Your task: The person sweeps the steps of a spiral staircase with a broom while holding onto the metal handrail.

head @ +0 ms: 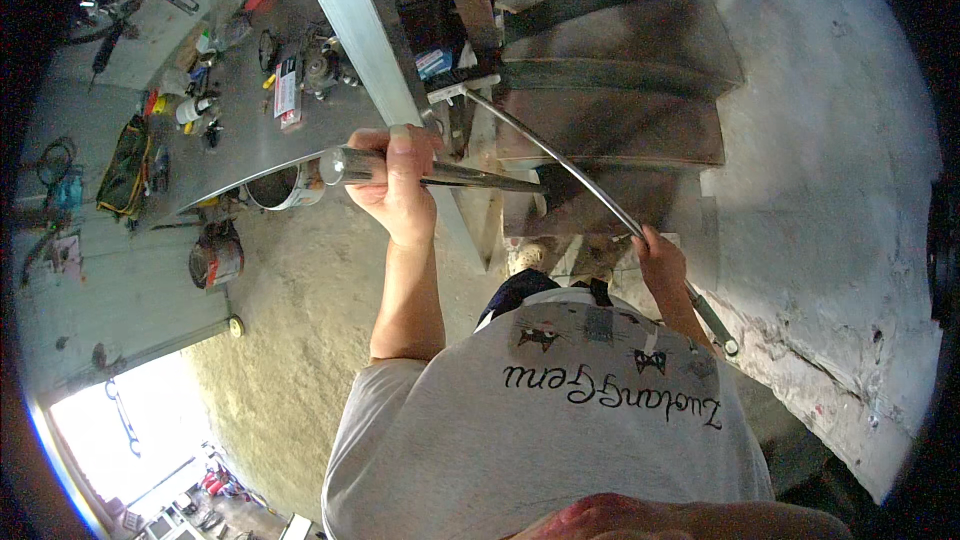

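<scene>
My left hand [405, 199] is wrapped around a shiny round metal pole [480, 176] near its domed end. The pole points away from me, and its far end meets a dark area by the steps where its fitting is hard to make out. My right hand [663, 264] grips a slim metal handle [559, 154] partway along. This handle ends in a pale T-shaped head [463, 88], possibly a broom or squeegee, beside the brown steps [611, 124]. Its grey grip end [716, 326] sticks out behind my right wrist.
A square metal post [360, 22] rises beyond my left hand. To the left, a workbench [247, 142] carries tools, bottles and packets. Below its edge are a white bucket [289, 191] and a paint can [216, 259]. A rough pale wall [817, 165] borders the steps on the right.
</scene>
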`<control>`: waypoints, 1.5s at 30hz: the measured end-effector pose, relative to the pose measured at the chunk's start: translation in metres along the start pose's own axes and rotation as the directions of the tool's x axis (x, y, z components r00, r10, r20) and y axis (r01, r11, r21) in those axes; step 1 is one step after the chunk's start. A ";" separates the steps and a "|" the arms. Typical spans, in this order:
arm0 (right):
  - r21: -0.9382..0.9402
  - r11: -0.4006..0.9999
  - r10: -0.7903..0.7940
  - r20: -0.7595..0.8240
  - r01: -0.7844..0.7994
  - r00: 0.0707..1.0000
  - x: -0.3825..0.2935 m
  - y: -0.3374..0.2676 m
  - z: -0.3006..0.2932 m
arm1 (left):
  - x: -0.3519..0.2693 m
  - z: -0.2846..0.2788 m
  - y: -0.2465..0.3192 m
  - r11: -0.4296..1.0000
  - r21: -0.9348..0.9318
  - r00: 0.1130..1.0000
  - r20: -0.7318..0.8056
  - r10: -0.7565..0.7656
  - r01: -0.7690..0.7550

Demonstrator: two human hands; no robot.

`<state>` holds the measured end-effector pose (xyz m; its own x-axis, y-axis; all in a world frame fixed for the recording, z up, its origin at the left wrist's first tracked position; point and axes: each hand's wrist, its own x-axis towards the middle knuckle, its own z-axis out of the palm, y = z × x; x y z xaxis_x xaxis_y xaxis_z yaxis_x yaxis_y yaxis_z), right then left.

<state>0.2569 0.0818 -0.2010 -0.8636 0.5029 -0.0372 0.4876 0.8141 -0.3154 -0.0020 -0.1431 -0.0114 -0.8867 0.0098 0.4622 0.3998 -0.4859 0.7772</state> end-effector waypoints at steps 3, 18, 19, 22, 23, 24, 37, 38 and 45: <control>-0.100 0.995 -0.024 -0.033 0.020 0.999 0.009 -0.003 0.009 | 0.004 0.001 -0.001 1.000 0.001 1.000 -0.004 -0.003 0.003; -0.115 0.993 -0.008 0.056 0.015 0.998 0.008 -0.009 -0.002 | 0.001 0.010 -0.001 0.999 -0.039 0.999 0.042 0.007 -0.005; -0.167 0.985 0.056 0.146 -0.031 0.988 0.011 -0.013 -0.007 | 0.000 0.013 -0.001 0.999 -0.041 0.999 0.043 -0.004 0.006; -0.161 0.986 -0.035 -0.008 0.034 0.999 -0.009 0.015 0.001 | -0.003 0.018 0.002 0.999 -0.043 0.998 0.067 -0.008 0.011; -0.152 0.988 -0.012 0.014 0.014 1.000 -0.015 0.023 0.001 | -0.005 0.018 0.003 0.999 -0.041 0.997 0.077 -0.004 0.007; -0.146 0.989 0.024 0.036 -0.018 0.999 -0.023 0.028 -0.004 | -0.005 0.018 0.000 0.998 -0.065 0.995 0.099 0.023 -0.017; 0.080 0.991 -0.103 -0.036 0.105 0.994 0.013 0.014 0.012 | -0.012 0.027 0.001 0.998 0.051 0.997 0.064 -0.038 0.035; 0.087 0.995 -0.054 0.029 0.052 0.998 0.003 0.017 0.012 | -0.012 0.028 0.001 0.998 0.046 0.997 0.061 -0.039 0.036; 0.068 0.982 0.141 0.340 -0.174 0.930 -0.045 0.017 -0.004 | -0.009 0.021 0.003 1.000 -0.015 0.997 0.072 0.003 -0.002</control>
<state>0.3046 0.0741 -0.2006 -0.7775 0.4838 -0.4019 0.6209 0.6921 -0.3681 0.0124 -0.1258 -0.0043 -0.8666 0.0713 0.4939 0.3977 -0.4991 0.7699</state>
